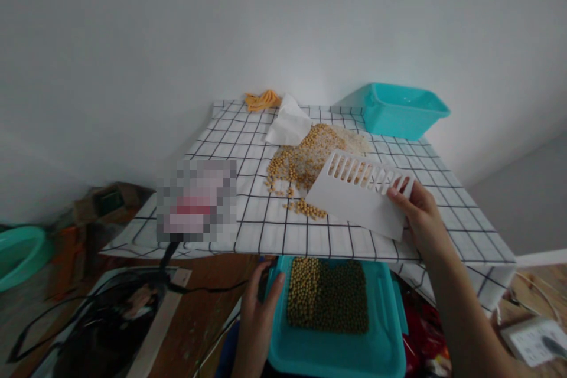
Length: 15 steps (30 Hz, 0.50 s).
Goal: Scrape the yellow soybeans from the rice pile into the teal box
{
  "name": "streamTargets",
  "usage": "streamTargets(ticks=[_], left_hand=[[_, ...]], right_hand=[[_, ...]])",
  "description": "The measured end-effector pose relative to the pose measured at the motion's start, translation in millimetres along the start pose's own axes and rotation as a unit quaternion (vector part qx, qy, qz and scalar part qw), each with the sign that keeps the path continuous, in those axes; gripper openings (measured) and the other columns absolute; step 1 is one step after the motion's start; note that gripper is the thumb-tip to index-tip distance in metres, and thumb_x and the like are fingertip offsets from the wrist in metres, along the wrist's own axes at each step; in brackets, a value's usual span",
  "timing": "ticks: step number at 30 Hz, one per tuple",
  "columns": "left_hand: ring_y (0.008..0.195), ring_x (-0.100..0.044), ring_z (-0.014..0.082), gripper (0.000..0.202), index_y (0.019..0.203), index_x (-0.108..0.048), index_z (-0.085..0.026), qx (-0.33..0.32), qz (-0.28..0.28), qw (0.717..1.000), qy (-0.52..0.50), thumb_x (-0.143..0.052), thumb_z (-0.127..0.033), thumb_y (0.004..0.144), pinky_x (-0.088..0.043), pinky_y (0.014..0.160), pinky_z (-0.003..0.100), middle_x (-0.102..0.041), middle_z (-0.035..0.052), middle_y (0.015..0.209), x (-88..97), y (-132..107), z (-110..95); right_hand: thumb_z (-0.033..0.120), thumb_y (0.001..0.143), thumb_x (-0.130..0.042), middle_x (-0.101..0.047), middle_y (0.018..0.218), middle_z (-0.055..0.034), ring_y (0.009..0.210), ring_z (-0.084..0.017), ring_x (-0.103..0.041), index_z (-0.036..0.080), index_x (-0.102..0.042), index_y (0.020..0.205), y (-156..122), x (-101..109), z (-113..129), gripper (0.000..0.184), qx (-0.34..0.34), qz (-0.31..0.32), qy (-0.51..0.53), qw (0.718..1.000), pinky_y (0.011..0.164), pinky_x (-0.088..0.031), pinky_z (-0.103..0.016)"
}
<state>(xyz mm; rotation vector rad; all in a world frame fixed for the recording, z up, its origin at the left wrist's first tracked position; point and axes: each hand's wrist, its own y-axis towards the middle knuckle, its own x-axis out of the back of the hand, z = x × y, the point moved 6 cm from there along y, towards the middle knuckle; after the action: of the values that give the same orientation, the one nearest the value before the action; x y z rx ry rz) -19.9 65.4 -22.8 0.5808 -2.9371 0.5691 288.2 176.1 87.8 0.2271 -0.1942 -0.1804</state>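
white slotted panel (358,204) near beans (290,168)

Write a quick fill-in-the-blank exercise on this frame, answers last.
1. The ____ hand grips a white slotted plate.
2. In the turquoise tub, as pictured, yellow soybeans lie to the ____ of dark beans.
3. The white tablecloth's grid lines are ____.

Missing words: right; left; black.
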Motion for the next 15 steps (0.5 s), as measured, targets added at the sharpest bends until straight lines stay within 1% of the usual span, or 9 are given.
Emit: streamTargets(ticks=[4,10,13,15], left_hand=[[0.120,-0.058,0.0309,0.041,0.104,-0.062,-0.023,-0.002,0.005,1.000,0.005,-0.063,-0.048,0.072,-0.041,0.104,0.042,-0.069,0.0088,0.119,0.9,-1.1,0.3],[0.119,-0.059,0.0309,0.042,0.105,-0.062,-0.022,-0.004,0.006,1.000,-0.008,-0.065,-0.048,0.072,-0.045,0.101,0.040,-0.069,0.0086,0.120,0.1,-1.3,1.1],[0.118,-0.059,0.0310,0.038,0.102,-0.063,-0.023,-0.010,-0.005,1.000,-0.001,-0.065,-0.045,0.071,-0.045,0.101,0.040,-0.071,0.0067,0.116,1.4,-1.1,0.3],[0.119,-0.059,0.0307,0.038,0.102,-0.063,-0.023,-0.005,-0.004,1.000,0.009,-0.064,-0.046,0.072,-0.044,0.102,0.040,-0.071,0.0069,0.116,1.8,-1.3,0.3]], right_hand=[[0.038,0.081,-0.065,-0.055,0.073,0.0004,0.064,-0.017,-0.050,0.025,-0.056,0.082,-0.6,1.0,-2.8,0.016,-0.006,-0.002,0.013,1.000,0.055,-0.037,-0.027],[0.038,0.082,-0.065,-0.060,0.080,-0.0011,0.070,-0.020,-0.056,0.026,-0.059,0.090,-0.1,0.4,-5.4,0.016,-0.019,0.005,0.027,0.999,0.060,-0.042,-0.030],[0.037,0.082,-0.065,-0.062,0.081,-0.0007,0.072,-0.020,-0.058,0.026,-0.059,0.087,-0.5,-1.6,-4.7,0.014,-0.022,0.014,0.044,0.999,0.063,-0.044,-0.030],[0.036,0.081,-0.067,-0.063,0.081,-0.0006,0.072,-0.020,-0.059,0.026,-0.060,0.087,-1.2,-2.0,-5.4,0.014,-0.027,0.016,0.057,0.998,0.062,-0.044,-0.030]])
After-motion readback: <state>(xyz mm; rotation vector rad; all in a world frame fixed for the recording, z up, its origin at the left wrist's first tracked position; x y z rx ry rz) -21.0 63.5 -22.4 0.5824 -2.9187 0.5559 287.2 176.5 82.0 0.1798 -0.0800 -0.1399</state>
